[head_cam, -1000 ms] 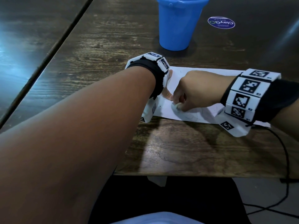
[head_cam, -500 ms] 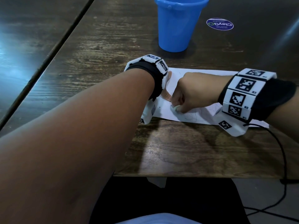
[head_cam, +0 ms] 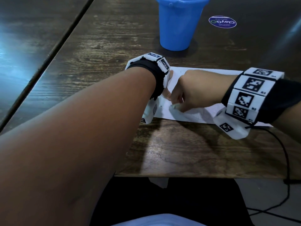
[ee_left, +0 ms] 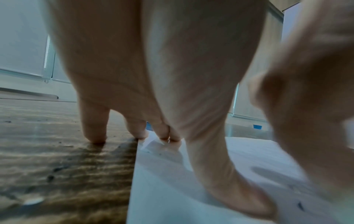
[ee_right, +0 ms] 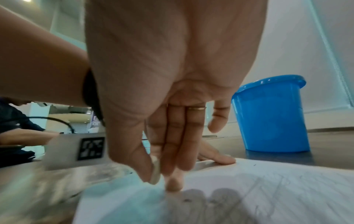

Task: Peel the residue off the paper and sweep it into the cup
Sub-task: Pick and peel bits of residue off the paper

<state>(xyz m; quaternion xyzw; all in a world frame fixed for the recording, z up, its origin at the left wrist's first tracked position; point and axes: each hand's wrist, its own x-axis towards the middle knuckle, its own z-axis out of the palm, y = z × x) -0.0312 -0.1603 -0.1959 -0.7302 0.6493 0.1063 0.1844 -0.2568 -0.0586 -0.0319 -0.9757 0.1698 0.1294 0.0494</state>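
With the left hand point(ee_left: 153, 91) spread flat on the paper's point(head_cam: 203, 74) left edge and the right hand point(head_cam: 192, 93) pinching a pale strip of residue point(ee_right: 155, 172) near it, a sharp tug could tear the sheet or scatter bits across the surface point(head_cam: 179, 152), far from the blue cup point(head_cam: 177, 25).

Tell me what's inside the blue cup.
Cannot tell. The head view cuts off the cup's rim, and the right wrist view shows only its outer wall from below, so the inside is hidden.
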